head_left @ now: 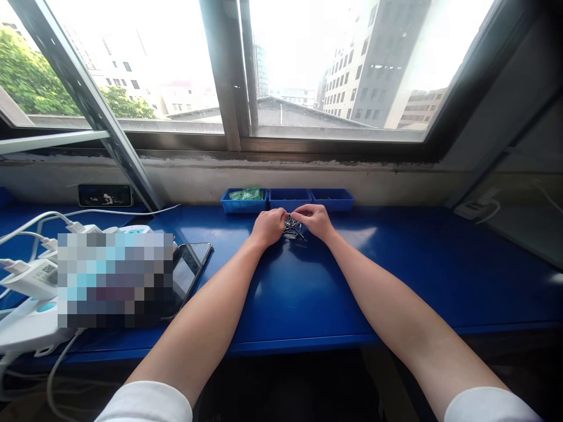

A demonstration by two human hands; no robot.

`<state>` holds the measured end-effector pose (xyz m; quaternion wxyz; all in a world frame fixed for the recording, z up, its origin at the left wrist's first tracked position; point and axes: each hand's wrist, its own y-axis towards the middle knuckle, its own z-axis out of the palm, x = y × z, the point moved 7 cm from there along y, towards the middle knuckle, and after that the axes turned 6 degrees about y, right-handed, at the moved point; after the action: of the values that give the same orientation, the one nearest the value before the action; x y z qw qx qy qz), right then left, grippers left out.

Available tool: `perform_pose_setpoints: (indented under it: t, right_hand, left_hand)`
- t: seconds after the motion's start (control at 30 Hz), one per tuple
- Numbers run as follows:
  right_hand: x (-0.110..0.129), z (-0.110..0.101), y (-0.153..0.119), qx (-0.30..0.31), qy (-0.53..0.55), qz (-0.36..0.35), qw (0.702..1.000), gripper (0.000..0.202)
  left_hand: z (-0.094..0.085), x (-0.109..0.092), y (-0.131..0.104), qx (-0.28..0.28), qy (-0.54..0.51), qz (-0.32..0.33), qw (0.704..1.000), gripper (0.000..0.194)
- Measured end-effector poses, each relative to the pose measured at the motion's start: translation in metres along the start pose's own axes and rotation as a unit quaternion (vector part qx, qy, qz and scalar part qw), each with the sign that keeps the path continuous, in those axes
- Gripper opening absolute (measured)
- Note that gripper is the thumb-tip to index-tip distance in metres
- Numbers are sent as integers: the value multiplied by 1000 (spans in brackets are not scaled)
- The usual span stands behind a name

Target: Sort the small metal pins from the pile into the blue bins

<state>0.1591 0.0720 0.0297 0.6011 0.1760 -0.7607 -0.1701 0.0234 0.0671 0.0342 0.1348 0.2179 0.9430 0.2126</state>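
Note:
A small pile of dark and silvery metal pieces, like screws [293, 228], lies on the blue table [299, 293] between my hands. My left hand [270, 227] is closed at the left side of the pile, its fingertips at the pieces. From the right, my right hand [315, 219] reaches over the pile with thumb and forefinger pinched together. What either hand holds is too small to make out. Just behind the hands stand three joined blue bins [290, 197]; the left one holds green plastic packets [246, 194].
A phone [193, 269] lies left of my left forearm, beside white power strips [26, 328] with plugs and cables. Another phone [105, 195] leans against the wall at the back left. A white socket [470, 209] is at the far right. Windows stand behind.

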Motion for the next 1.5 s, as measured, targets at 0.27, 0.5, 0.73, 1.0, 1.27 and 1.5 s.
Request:
perform_pose_setpoints:
  t: [0.27, 0.5, 0.73, 1.0, 1.27, 1.5]
  right_hand:
    - [3, -22, 4, -84, -116, -20, 990, 30]
    - [-10, -41, 5, -123, -384, 21, 915, 58]
    - [-36, -44, 8, -78, -427, 97, 896, 72]
    - [-14, -29, 4, -95, -413, 26, 906, 59]
    - [-16, 18, -3, 72, -424, 18, 903, 38]
    - [-21, 18, -1, 102, -359, 19, 928, 26]
  left_hand:
    - [1, 6, 0, -16, 14, -41, 999, 35]
    - [10, 22, -1, 11, 38, -90, 995, 38]
    - [17, 25, -1, 41, 27, -92, 995, 42]
    - [26, 24, -5, 106, -1, -59, 993, 68]
    - [39, 15, -10, 180, 42, -9, 983, 82]
    - [39, 12, -10, 188, 29, 3, 982, 77]
